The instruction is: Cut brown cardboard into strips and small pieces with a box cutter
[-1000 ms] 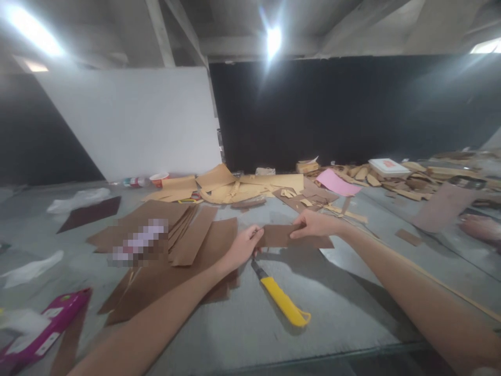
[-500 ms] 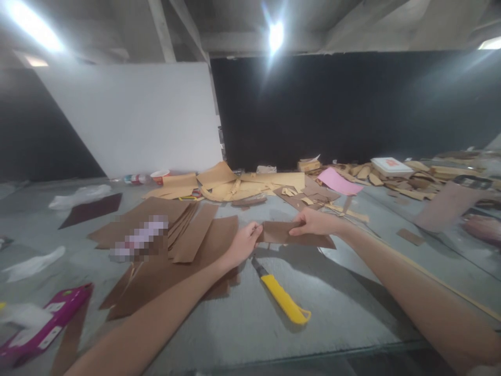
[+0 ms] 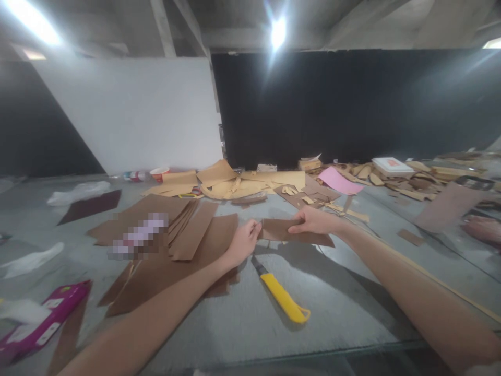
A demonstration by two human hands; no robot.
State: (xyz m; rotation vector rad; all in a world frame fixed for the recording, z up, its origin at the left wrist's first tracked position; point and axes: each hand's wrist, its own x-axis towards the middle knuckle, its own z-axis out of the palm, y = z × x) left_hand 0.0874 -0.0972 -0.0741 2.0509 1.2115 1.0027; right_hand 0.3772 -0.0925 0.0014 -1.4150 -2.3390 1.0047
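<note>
Between my hands a brown strip of sheet material (image 3: 276, 230), like leather or card, is held just above the grey table. My left hand (image 3: 245, 240) pinches its left end. At the strip's middle, the thumb and fingers of my right hand (image 3: 311, 220) grip the upper edge, and its right end sticks out below that hand. A yellow utility knife (image 3: 285, 297) lies nearer me on the table, its dark blade end pointing toward my left hand. Brown cut sheets (image 3: 211, 245) lie stacked and fanned out to the left, partly under my left forearm.
A magenta object (image 3: 50, 318) with white patches lies at the left front. Tan scraps (image 3: 270, 183), a pink sheet (image 3: 340, 180) and a white box (image 3: 392, 166) line the back. At far right is another person's hand (image 3: 483, 228), beside a brown sheet.
Both hands keep their hold on the brown strip in almost the same place. The view has shifted only slightly; the knife and sheets lie as before.
</note>
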